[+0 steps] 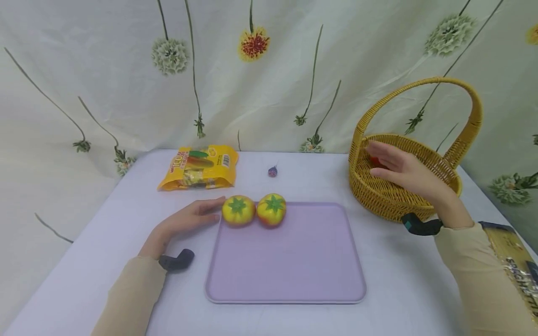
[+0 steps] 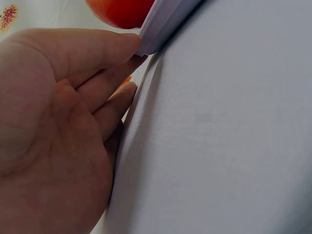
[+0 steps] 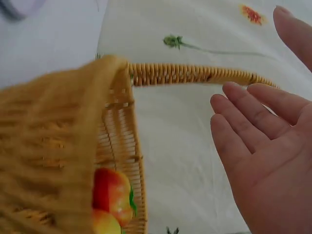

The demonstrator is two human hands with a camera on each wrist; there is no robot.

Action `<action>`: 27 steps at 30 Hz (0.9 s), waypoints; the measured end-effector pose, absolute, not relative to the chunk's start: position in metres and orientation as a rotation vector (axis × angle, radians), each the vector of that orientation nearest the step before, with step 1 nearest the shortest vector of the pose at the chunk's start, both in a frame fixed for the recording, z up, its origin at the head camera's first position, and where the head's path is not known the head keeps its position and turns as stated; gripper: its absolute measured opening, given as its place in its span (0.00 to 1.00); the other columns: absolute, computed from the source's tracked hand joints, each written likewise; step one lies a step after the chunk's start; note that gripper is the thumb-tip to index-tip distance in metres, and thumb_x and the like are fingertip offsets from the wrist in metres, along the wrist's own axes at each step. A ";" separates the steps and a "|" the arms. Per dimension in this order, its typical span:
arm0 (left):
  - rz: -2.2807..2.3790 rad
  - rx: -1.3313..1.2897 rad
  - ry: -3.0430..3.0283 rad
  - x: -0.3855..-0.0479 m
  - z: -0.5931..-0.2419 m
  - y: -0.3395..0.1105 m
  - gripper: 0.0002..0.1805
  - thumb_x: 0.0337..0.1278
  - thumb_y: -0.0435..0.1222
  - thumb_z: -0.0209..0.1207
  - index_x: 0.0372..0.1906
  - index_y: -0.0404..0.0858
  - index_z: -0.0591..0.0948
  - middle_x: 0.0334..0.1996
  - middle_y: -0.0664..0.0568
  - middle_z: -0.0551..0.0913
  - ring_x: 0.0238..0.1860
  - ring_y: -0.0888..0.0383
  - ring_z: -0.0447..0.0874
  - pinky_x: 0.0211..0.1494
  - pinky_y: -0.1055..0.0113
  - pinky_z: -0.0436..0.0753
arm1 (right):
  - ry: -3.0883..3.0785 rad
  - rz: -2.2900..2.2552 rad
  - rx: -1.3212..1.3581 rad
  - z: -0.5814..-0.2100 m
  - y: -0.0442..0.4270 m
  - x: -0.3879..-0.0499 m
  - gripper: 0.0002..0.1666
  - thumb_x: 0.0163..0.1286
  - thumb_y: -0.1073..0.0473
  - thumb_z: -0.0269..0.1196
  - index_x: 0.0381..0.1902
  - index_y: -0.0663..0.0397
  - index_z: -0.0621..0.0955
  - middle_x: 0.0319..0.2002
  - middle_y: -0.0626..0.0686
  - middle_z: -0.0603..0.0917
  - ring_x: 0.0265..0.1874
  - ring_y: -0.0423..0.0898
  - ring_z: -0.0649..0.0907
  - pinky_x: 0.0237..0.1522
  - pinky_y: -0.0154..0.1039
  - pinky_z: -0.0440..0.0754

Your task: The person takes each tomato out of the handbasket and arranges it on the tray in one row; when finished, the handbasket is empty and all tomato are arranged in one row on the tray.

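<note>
My right hand is held over the wicker basket with its fingers extended and nothing in them. Inside the basket, the right wrist view shows two red-and-yellow fruits, one with a bit of green leaf. At the far left corner of the lilac tray lies my left hand, fingers loosely bent. Its thumb meets the tray's edge in the left wrist view. Two yellow-red, tomato-like fruits with green star-shaped tops, a left one and a right one, sit side by side along the tray's far edge.
Behind the left hand lies a yellow snack packet. A tiny purple object rests beyond the tray. At the right edge, partly behind the sleeve, is a brown-gold package. A flowered cloth hangs at the back.
</note>
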State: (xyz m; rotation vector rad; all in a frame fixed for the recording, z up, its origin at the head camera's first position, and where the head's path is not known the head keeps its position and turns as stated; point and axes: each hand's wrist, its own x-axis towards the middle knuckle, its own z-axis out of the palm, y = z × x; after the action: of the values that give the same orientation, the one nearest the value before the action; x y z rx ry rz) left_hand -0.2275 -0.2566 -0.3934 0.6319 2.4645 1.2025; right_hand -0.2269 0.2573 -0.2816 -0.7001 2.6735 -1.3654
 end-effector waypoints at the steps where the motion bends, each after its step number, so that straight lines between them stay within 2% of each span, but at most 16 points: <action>1: 1.202 0.633 2.466 -0.228 -0.393 -0.256 0.29 0.62 0.43 0.57 0.67 0.44 0.68 0.67 0.51 0.64 0.69 0.49 0.52 0.67 0.45 0.50 | 2.689 -1.372 -0.658 -0.281 0.265 -0.228 0.38 0.69 0.58 0.59 0.72 0.57 0.56 0.67 0.59 0.62 0.66 0.56 0.61 0.58 0.28 0.65; 3: 1.204 0.637 2.466 -0.228 -0.393 -0.256 0.29 0.62 0.43 0.57 0.67 0.44 0.68 0.67 0.51 0.64 0.69 0.49 0.52 0.68 0.46 0.51 | 2.719 -1.374 -0.563 -0.282 0.280 -0.232 0.38 0.70 0.56 0.58 0.72 0.55 0.55 0.67 0.59 0.62 0.65 0.58 0.61 0.54 0.22 0.67; 7: 1.210 0.646 2.463 -0.227 -0.392 -0.255 0.29 0.62 0.42 0.57 0.67 0.42 0.68 0.67 0.50 0.64 0.69 0.48 0.53 0.68 0.46 0.51 | 2.769 -1.354 -0.421 -0.285 0.306 -0.236 0.39 0.71 0.52 0.55 0.73 0.52 0.53 0.68 0.60 0.60 0.64 0.59 0.62 0.55 0.27 0.68; 8: 1.209 0.646 2.462 -0.227 -0.392 -0.255 0.29 0.62 0.41 0.57 0.67 0.42 0.68 0.67 0.50 0.64 0.69 0.48 0.53 0.68 0.46 0.51 | 2.771 -1.355 -0.402 -0.286 0.312 -0.237 0.39 0.72 0.52 0.54 0.73 0.53 0.52 0.68 0.60 0.59 0.64 0.59 0.61 0.59 0.32 0.66; 11: 1.211 0.639 2.460 -0.227 -0.391 -0.255 0.29 0.62 0.42 0.58 0.67 0.43 0.68 0.67 0.50 0.64 0.69 0.49 0.53 0.68 0.46 0.51 | 2.776 -1.364 -0.347 -0.289 0.324 -0.239 0.38 0.72 0.51 0.53 0.74 0.52 0.51 0.69 0.61 0.58 0.65 0.58 0.60 0.61 0.34 0.65; 14: 1.209 0.638 2.462 -0.227 -0.391 -0.255 0.29 0.62 0.42 0.57 0.67 0.43 0.68 0.67 0.50 0.64 0.69 0.49 0.53 0.68 0.46 0.51 | 2.752 -1.388 -0.301 -0.292 0.332 -0.242 0.39 0.73 0.51 0.52 0.74 0.52 0.49 0.70 0.62 0.55 0.67 0.57 0.57 0.65 0.45 0.58; 15: 1.209 0.638 2.463 -0.227 -0.391 -0.256 0.29 0.62 0.42 0.57 0.67 0.43 0.68 0.67 0.50 0.64 0.69 0.49 0.53 0.68 0.46 0.51 | 2.745 -1.393 -0.284 -0.293 0.333 -0.242 0.40 0.73 0.50 0.52 0.74 0.52 0.48 0.70 0.62 0.55 0.67 0.57 0.57 0.66 0.46 0.57; 17: 1.209 0.639 2.463 -0.226 -0.391 -0.256 0.29 0.62 0.42 0.57 0.67 0.43 0.68 0.67 0.50 0.64 0.69 0.49 0.53 0.68 0.46 0.51 | 2.720 -1.407 -0.257 -0.296 0.336 -0.244 0.40 0.73 0.50 0.52 0.74 0.52 0.47 0.70 0.63 0.53 0.67 0.58 0.56 0.65 0.55 0.52; 20: 1.212 0.649 2.461 -0.227 -0.393 -0.256 0.29 0.62 0.42 0.57 0.67 0.43 0.68 0.67 0.50 0.64 0.69 0.49 0.53 0.68 0.46 0.51 | 2.701 -1.423 -0.225 -0.302 0.339 -0.245 0.42 0.73 0.49 0.52 0.74 0.54 0.45 0.70 0.64 0.52 0.67 0.60 0.54 0.65 0.60 0.48; 27: 1.214 0.637 2.461 -0.228 -0.392 -0.256 0.28 0.62 0.42 0.57 0.67 0.43 0.68 0.67 0.50 0.64 0.69 0.49 0.53 0.68 0.46 0.51 | 2.734 -1.492 -0.164 -0.318 0.344 -0.248 0.42 0.72 0.49 0.52 0.73 0.60 0.47 0.69 0.67 0.53 0.67 0.62 0.53 0.64 0.60 0.48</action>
State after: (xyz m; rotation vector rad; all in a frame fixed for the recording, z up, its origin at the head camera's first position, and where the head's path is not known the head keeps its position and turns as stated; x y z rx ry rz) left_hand -0.2276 -0.2557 -0.3921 0.6370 2.4606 1.2140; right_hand -0.2481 0.3442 -0.3177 -0.1640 2.7337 -1.4921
